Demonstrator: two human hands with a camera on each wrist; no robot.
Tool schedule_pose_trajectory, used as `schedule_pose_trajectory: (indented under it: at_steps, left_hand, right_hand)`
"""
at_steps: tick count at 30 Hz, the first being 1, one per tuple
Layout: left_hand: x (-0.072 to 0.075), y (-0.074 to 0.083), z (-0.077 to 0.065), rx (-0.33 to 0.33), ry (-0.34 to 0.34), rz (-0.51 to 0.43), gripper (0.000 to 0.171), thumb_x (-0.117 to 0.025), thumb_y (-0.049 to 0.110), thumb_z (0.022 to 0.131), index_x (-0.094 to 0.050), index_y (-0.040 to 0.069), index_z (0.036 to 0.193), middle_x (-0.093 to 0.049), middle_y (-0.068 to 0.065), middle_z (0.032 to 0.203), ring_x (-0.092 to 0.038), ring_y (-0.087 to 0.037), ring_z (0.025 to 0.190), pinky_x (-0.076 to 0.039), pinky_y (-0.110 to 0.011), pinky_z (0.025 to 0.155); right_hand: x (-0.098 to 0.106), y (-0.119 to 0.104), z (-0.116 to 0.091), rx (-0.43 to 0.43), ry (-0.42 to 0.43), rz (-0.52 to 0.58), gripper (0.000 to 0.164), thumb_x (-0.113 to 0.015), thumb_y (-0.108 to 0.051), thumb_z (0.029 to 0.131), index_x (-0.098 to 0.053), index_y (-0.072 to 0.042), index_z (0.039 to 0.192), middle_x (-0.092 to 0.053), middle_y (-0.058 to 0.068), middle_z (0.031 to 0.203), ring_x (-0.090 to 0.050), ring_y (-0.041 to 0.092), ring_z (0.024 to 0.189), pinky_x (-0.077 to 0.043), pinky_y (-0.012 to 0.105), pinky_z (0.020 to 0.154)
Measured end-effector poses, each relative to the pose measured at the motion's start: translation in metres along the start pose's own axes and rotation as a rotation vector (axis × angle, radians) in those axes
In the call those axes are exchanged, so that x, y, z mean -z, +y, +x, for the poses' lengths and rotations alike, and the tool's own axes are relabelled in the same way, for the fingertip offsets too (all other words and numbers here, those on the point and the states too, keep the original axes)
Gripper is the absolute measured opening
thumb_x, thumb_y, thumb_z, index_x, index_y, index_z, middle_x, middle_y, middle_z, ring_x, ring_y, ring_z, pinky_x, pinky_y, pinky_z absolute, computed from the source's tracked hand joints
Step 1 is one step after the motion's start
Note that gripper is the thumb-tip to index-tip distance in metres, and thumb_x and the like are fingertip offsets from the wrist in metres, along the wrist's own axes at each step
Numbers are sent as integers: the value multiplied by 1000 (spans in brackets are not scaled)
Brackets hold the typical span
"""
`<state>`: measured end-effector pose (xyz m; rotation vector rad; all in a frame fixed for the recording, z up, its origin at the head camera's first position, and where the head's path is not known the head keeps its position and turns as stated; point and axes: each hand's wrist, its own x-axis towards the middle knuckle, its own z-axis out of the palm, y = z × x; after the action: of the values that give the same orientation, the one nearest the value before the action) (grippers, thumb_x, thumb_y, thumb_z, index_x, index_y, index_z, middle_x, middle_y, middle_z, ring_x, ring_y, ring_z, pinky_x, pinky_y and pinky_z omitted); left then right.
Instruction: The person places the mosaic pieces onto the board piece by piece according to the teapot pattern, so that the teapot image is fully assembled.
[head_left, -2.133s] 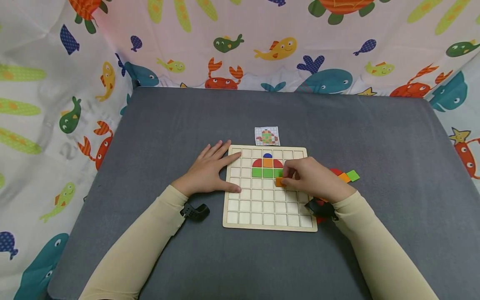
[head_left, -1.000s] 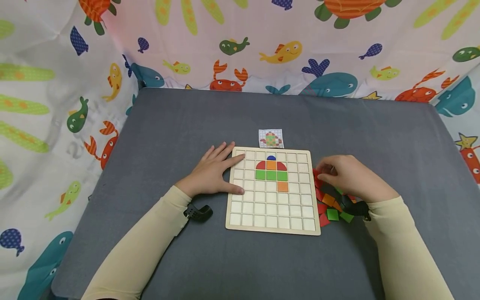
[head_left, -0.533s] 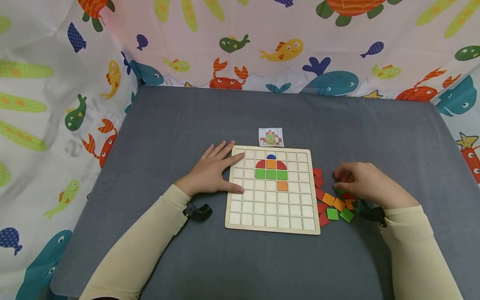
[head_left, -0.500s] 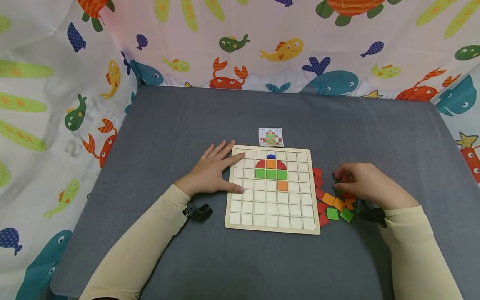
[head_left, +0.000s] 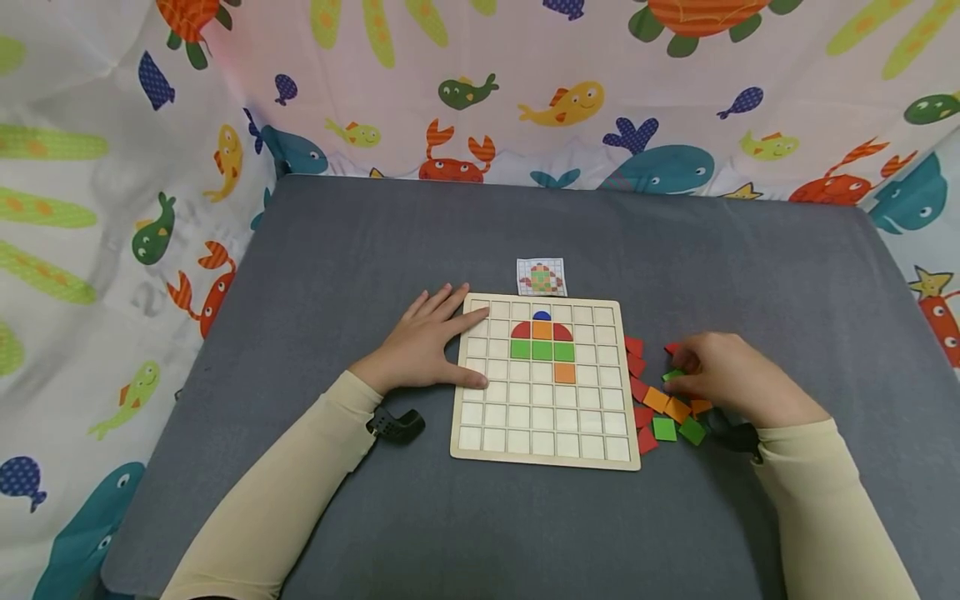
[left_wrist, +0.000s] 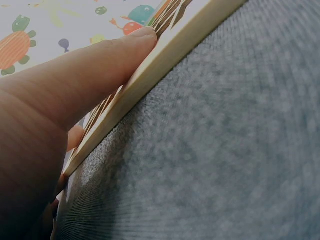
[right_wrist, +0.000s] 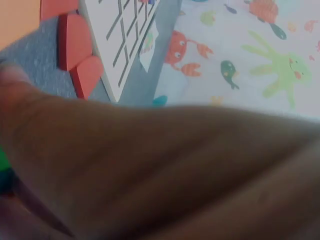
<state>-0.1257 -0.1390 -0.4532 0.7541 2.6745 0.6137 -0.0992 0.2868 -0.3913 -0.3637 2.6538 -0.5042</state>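
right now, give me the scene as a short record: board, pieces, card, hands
board: wooden grid board, flat on the gray table
placed pieces: one blue half-round, two red rounded pieces, two orange squares, three green squares
loose pieces: red, orange and green pieces, right of the board
card: small printed card, beyond the board's far edge
left hand: left hand spread over the board's left edge
right hand: right hand at the loose pieces; grip hidden

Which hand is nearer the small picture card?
Left. The left hand touches the board, left of the card; the right hand is farther off, to the card's right, by the loose pieces.
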Motion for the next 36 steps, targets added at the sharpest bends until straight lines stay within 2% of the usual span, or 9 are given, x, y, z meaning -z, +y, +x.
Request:
schedule_pose_trajectory:
  at_steps: [7, 13, 17, 25, 27, 32, 36]
  left_hand:
    - [-1, 0, 1, -4, 4, 7, 111, -70, 85, 77, -26, 37, 168, -2, -1, 178, 7, -22, 164, 8, -49, 130]
    - [-1, 1, 0, -4, 2, 8, 112, -71, 85, 77, -26, 37, 168, -2, -1, 178, 7, -22, 164, 9, -49, 130]
    - [0, 1, -1, 1, 10, 8, 112, -72, 84, 77, -27, 37, 167, -2, -1, 178, 6, -21, 164, 9, -48, 130]
    - [1, 0, -1, 3, 8, -3, 111, -71, 85, 77, -26, 37, 168, -2, -1, 178, 7, -22, 164, 9, -49, 130]
    - [1, -1, 0, 6, 8, 1, 111, -70, 85, 77, -26, 38, 168, -2, 0, 178, 7, -21, 164, 9, -48, 130]
    - [2, 0, 0, 4, 7, 4, 110, -72, 83, 78, -27, 37, 167, -2, -1, 178, 6, -22, 164, 9, -48, 130]
    - [1, 1, -1, -2, 3, -3, 110, -72, 83, 78, -27, 37, 167, -2, -1, 178, 6, -23, 164, 9, -49, 130]
  right_hand:
    - [-2, -7, 3, 7, -6, -2, 29, -86, -21, 88, -75, 1, 103, -72, 4, 88, -62, 20, 78, -56, 42, 72]
    - [2, -18, 2, 53, -17, 21, 13, -82, -12, 90, -76, -3, 97, -69, 1, 80, -58, 15, 66, -52, 33, 61]
    - [7, -30, 3, 85, -6, 29, 5, -80, -9, 92, -75, -8, 92, -67, 0, 75, -56, 14, 59, -50, 32, 57]
    - [6, -55, 15, 149, 35, -20, 5, -76, -9, 95, -75, -9, 90, -68, -2, 78, -57, 14, 68, -51, 33, 64]
    - [4, -62, 20, 157, 37, -21, 2, -76, -9, 95, -76, -8, 95, -68, 0, 80, -58, 15, 69, -51, 33, 63]
    - [-2, -81, 29, 205, 52, -54, 12, -76, -8, 96, -79, -4, 106, -71, 3, 88, -61, 17, 76, -55, 36, 69]
    - [-9, -94, 36, 270, 65, -78, 8, -73, -7, 96, -81, -8, 100, -73, 1, 90, -62, 16, 79, -57, 38, 73]
